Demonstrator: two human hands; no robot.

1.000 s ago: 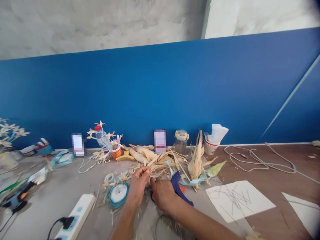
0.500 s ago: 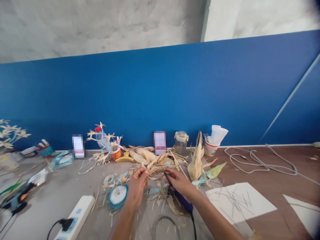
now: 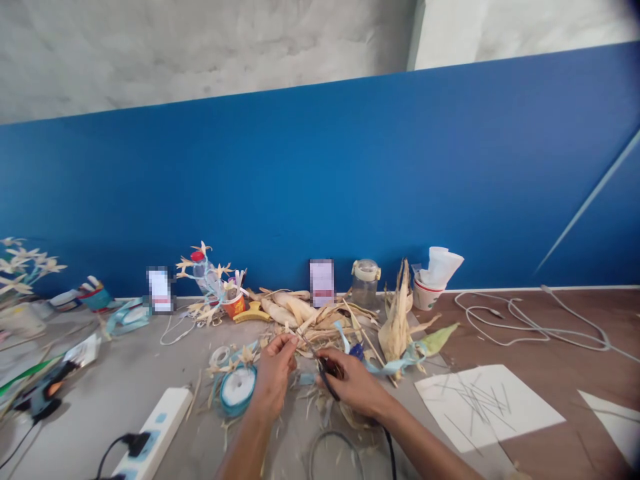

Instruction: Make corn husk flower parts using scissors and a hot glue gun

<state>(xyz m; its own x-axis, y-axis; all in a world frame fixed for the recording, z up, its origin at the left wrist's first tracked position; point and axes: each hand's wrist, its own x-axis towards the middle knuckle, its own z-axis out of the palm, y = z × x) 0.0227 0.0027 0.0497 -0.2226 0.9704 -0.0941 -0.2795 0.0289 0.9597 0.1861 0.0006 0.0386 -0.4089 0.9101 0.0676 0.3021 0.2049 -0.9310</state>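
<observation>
My left hand (image 3: 275, 370) is closed in a pinch on a small pale piece of corn husk (image 3: 287, 328), just in front of the husk pile. Close to its right, my right hand (image 3: 353, 383) is closed around black-handled scissors (image 3: 327, 379). Their thin blades point up and left toward the pinched husk; whether they touch it is too small to tell. Behind the right hand shows part of a purple-blue tool (image 3: 357, 351), and a black cord (image 3: 389, 453) runs from under that wrist. A roll of teal ribbon (image 3: 239, 390) lies left of my left hand.
Dry corn husks (image 3: 285, 308) lie heaped behind the hands. A white power strip (image 3: 159, 427) is at front left. Thin wires lie on white paper (image 3: 485, 427) at right. Along the blue partition (image 3: 320, 180) stand a phone (image 3: 322, 283), a jar (image 3: 365, 283) and paper cups (image 3: 427, 295).
The scissors in my right hand have turned, with their blades now nearer my left fingers. The purple-blue tool now shows behind the right hand instead of below it. My left hand keeps its pinch.
</observation>
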